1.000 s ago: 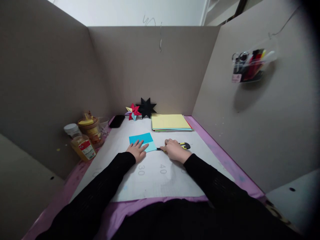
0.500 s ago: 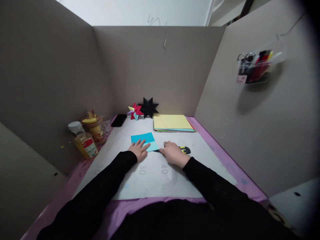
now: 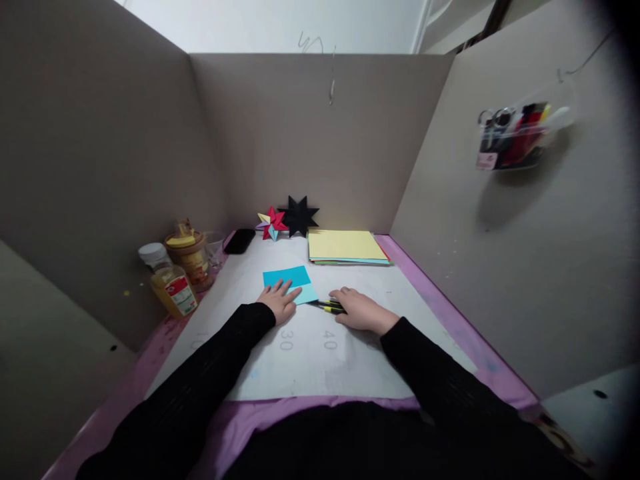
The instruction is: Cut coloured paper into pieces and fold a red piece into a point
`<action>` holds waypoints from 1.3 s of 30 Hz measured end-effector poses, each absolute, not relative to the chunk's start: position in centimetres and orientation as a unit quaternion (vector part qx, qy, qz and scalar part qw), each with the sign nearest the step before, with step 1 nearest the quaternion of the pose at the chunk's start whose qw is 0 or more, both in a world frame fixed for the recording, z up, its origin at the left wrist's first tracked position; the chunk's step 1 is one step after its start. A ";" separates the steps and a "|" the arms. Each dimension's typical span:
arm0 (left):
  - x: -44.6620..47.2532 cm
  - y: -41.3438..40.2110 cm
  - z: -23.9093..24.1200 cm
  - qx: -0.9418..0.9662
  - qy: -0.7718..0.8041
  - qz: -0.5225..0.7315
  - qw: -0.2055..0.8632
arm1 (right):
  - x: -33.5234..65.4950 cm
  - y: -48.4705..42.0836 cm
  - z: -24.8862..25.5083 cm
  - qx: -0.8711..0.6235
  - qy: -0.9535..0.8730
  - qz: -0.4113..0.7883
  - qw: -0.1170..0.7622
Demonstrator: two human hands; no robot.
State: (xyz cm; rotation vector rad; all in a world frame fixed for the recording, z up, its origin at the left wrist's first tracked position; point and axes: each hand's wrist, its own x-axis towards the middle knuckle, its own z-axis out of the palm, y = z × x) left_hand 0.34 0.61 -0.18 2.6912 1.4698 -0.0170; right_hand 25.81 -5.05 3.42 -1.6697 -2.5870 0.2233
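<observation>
A sheet of blue paper (image 3: 286, 275) lies on the white grid-marked mat, with a paler blue part (image 3: 306, 293) at its lower right. My left hand (image 3: 278, 301) rests flat on its lower left, fingers spread. Under and in the fingers of my right hand (image 3: 361, 310) is a black and yellow utility knife (image 3: 332, 307). Its front end points left, close to the paper's lower right corner. My palm hides the rear of the knife.
Behind the paper are a stack of coloured sheets (image 3: 347, 247), a black paper star (image 3: 299, 216), a multicoloured star (image 3: 272, 223) and a phone (image 3: 240, 241). A glue bottle (image 3: 175, 287) and a brown jar (image 3: 191, 257) stand left. A clear pouch of tools (image 3: 515, 143) hangs right.
My right hand has moved right, back along the utility knife, uncovering its front and covering its rear. My left hand and the paper have stayed in place.
</observation>
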 end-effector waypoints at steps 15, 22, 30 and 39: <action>0.3 1.1 -0.2 0.874 0.482 -0.022 0.060 | 25.4 -5.5 4.9 -0.537 -0.843 0.020 -0.015; 0.4 1.0 0.4 0.870 0.487 -0.034 0.072 | 23.3 -5.8 5.3 -0.517 -0.856 -0.009 -0.010; 0.4 2.2 0.8 0.863 0.493 -0.056 0.096 | 21.5 -6.3 5.0 -0.496 -0.868 -0.022 -0.019; 0.0 6.4 2.2 0.887 0.426 -0.150 0.101 | 21.8 -6.2 4.7 -0.496 -0.868 -0.018 -0.013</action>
